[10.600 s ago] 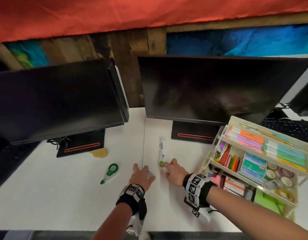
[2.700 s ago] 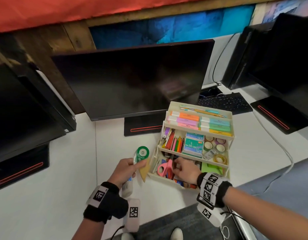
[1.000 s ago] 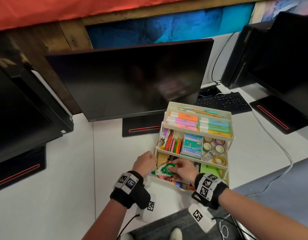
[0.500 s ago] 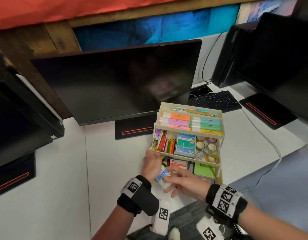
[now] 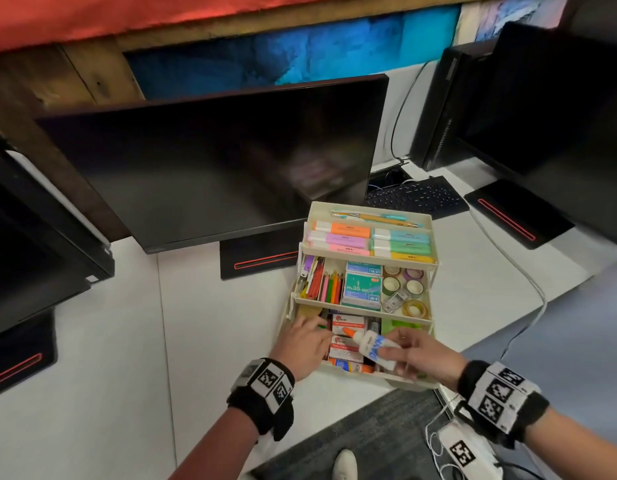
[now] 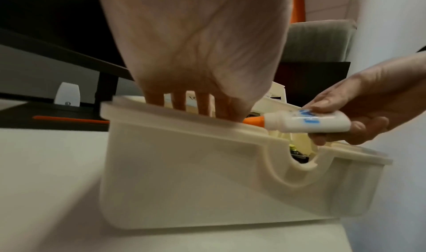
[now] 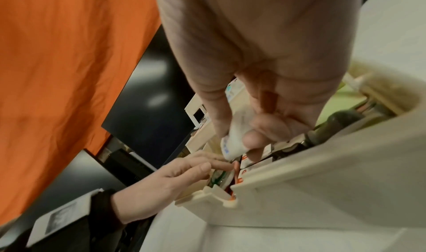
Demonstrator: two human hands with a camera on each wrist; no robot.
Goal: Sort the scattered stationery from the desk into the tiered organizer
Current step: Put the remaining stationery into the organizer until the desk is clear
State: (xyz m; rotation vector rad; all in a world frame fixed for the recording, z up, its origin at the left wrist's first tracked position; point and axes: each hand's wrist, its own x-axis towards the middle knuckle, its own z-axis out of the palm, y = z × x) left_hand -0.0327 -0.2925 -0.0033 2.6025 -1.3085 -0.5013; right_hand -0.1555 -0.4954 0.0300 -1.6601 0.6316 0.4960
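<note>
White desk (image 5: pixel 127 341) fills the lower left of the head view, and dark monitors (image 5: pixel 213 161) are ranged across the upper half. Right of centre the cream tiered organizer (image 5: pixel 369 377) is stepped open, highlighters in the top tier, pencils, staple boxes and tape rolls in the middle one.

At the lower centre, the left hand (image 5: pixel 302 344) is reached into the left end of the bottom tier, fingers extended among the contents; nothing is seen to be gripped by it.

Just right of it, the right hand (image 5: pixel 425 356) is closed round a small white glue bottle (image 5: pixel 374 348). The bottle is held nearly level just above the bottom tier, its long axis running right to left, orange tip aimed toward the left hand. Probably only a short lowering remains, and the right hand, already holding the bottle, is the one placed for it.
</note>
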